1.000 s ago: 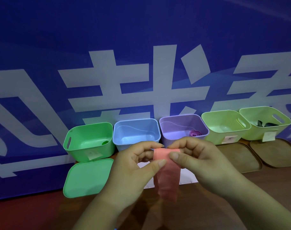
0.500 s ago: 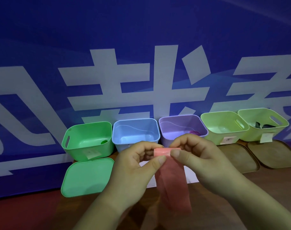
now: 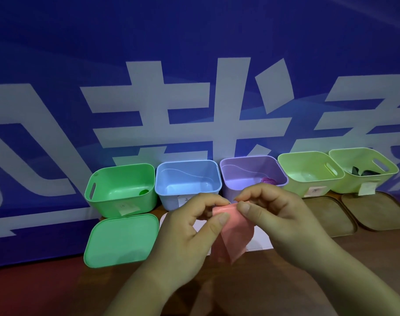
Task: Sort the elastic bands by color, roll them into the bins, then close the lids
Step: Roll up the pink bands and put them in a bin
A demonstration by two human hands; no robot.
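Observation:
A pink elastic band (image 3: 234, 233) hangs in front of me, its top edge pinched by both hands. My left hand (image 3: 189, 226) grips the top left corner between thumb and fingers. My right hand (image 3: 276, 213) pinches the top right corner. Behind them stands a row of open bins: green (image 3: 120, 190), blue (image 3: 187, 179), purple (image 3: 251, 172) and two yellow-green bins (image 3: 308, 169) (image 3: 363, 167). A rolled green band (image 3: 144, 192) lies in the green bin, a rolled purple band (image 3: 267, 180) in the purple one, a dark band (image 3: 363, 172) in the far right one.
A green lid (image 3: 121, 240) lies flat in front of the green bin. Two brown lids (image 3: 326, 215) (image 3: 376, 210) lie in front of the yellow-green bins. A white lid (image 3: 260, 238) sits partly hidden under my hands. A blue banner wall rises right behind the bins.
The hanging tail of the pink band has grown shorter and swung, while both hands keep pinching its top edge. The view has shifted slightly.

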